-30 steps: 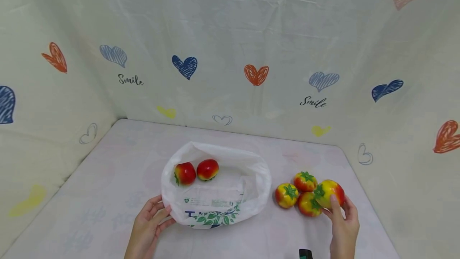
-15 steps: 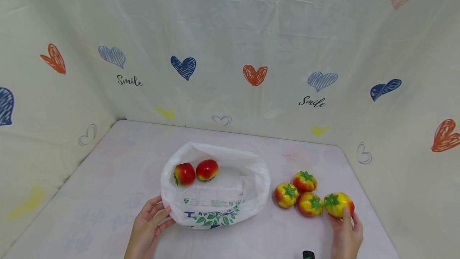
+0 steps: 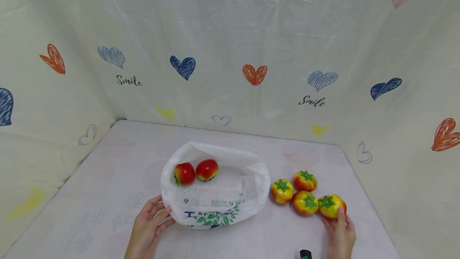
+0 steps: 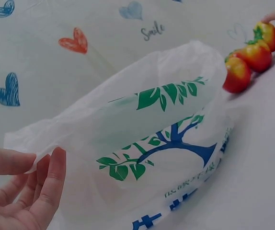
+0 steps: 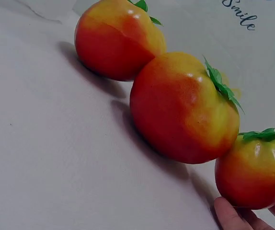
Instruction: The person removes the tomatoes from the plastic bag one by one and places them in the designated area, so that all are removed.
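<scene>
A white plastic bag (image 3: 248, 159) with a green-leaf print lies with its mouth open in the head view. My left hand (image 3: 145, 223) pinches its rim between thumb and fingers at the left. Inside the bag are two red tomatoes, one on the left (image 3: 185, 174) and one on the right (image 3: 207, 170). To the right of the bag, my right hand (image 3: 341, 233) grips a yellow-red tomato (image 3: 331, 207) with a green calyx. That tomato touches a second one (image 3: 305, 204), and two more, a near-bag tomato (image 3: 281, 192) and a rear tomato (image 3: 305, 180), sit close by.
A pale cloth covers the table (image 3: 136, 163), and a curtain (image 3: 223, 43) printed with hearts rises behind and at both sides. A small black object (image 3: 305, 254) shows at the bottom edge of the head view.
My right hand lowered its tomato to the right of the cluster, then moved left with it. The two front tomatoes shifted slightly left towards the bag. My left hand stayed on the rim.
</scene>
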Available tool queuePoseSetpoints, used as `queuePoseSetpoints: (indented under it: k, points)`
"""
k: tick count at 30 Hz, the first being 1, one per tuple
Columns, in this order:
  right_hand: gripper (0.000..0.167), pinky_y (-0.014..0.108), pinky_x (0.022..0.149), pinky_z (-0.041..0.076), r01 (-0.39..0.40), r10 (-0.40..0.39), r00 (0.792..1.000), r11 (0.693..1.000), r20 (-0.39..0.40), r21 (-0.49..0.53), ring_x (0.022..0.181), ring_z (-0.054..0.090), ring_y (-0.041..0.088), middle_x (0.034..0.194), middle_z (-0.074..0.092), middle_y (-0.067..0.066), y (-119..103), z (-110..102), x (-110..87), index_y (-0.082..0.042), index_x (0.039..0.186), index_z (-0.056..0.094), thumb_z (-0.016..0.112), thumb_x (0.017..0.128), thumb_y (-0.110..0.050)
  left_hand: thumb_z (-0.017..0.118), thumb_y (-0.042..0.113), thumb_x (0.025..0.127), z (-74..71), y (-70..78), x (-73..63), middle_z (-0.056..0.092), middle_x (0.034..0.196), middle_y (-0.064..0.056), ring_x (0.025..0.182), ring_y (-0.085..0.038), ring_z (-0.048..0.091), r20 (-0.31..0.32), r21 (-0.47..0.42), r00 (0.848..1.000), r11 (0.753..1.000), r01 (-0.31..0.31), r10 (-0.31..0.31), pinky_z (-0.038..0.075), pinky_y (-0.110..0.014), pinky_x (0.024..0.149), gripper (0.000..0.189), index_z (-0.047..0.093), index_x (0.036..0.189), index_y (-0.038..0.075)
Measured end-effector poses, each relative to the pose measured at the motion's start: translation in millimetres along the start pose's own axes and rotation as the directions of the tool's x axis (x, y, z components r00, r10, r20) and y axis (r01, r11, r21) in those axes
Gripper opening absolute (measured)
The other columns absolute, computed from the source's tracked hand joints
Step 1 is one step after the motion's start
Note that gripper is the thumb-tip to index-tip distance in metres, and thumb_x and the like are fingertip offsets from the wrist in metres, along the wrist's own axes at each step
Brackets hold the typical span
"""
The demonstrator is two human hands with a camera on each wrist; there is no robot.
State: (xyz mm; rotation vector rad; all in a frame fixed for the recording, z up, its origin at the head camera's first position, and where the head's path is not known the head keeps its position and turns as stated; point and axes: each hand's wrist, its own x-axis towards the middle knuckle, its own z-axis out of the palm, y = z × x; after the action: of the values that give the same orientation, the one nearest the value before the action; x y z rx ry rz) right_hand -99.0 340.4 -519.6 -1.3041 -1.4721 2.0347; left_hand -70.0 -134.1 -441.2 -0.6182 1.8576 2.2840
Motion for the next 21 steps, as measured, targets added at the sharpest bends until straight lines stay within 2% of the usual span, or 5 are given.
queuePoseSetpoints:
  k: [4,7,11,16,21]
  points:
    - [0.101,0.013,0.067,0.054,0.020,-0.021,1.000,0.996,-0.017,-0.086,0.088,0.061,0.001,0.153,0.022,0.013,4,0,5.4,-0.020,0.150,0.011,0.040,0.069,-0.073,0.055,0.013,0.093,-0.1,0.5,-0.1,0.055,0.102,0.007,0.087,-0.009,0.061,-0.002,-0.003,1.000,1.000,0.006,-0.006,0.055,-0.027,0.082,0.052,0.029,0.138,0.007]
    - [0.093,0.013,0.066,0.054,0.044,-0.051,0.998,0.984,-0.033,-0.170,0.066,0.056,-0.009,0.136,0.041,0.012,5,1,4.4,-0.013,0.149,0.018,0.039,0.078,-0.070,0.056,0.014,0.092,0.3,1.2,-0.4,0.055,0.101,0.007,0.087,-0.009,0.061,-0.002,-0.005,1.000,1.000,0.006,-0.006,0.055,-0.027,0.082,0.053,0.030,0.138,0.007]
    - [0.081,0.015,0.069,0.054,0.059,-0.078,0.995,0.957,-0.055,-0.282,0.066,0.056,-0.007,0.121,0.048,0.006,7,2,10.6,-0.009,0.147,0.023,0.035,0.088,-0.062,0.056,0.015,0.092,0.6,1.9,-0.6,0.055,0.102,0.007,0.087,-0.009,0.061,-0.003,-0.002,1.000,1.000,0.011,-0.011,0.055,-0.027,0.082,0.053,0.030,0.138,0.007]
    - [0.078,0.019,0.067,0.055,0.020,-0.046,0.997,0.934,-0.065,-0.356,0.068,0.061,0.000,0.121,0.049,0.012,4,2,16.3,-0.008,0.148,0.020,0.035,0.090,-0.058,0.057,0.016,0.092,0.5,2.1,-0.6,0.055,0.102,0.006,0.087,-0.009,0.061,-0.005,0.003,1.000,1.000,0.010,-0.010,0.055,-0.027,0.082,0.054,0.030,0.137,0.007]
    - [0.068,0.015,0.052,0.052,-0.015,-0.010,0.997,0.938,-0.071,-0.347,0.062,0.059,0.002,0.118,0.050,0.016,-7,7,2.9,-0.006,0.147,0.022,0.038,0.095,-0.047,0.057,0.016,0.092,0.3,1.7,-0.3,0.055,0.102,0.007,0.086,-0.009,0.062,-0.005,0.004,1.000,1.000,0.009,-0.009,0.055,-0.027,0.081,0.054,0.030,0.137,0.007]
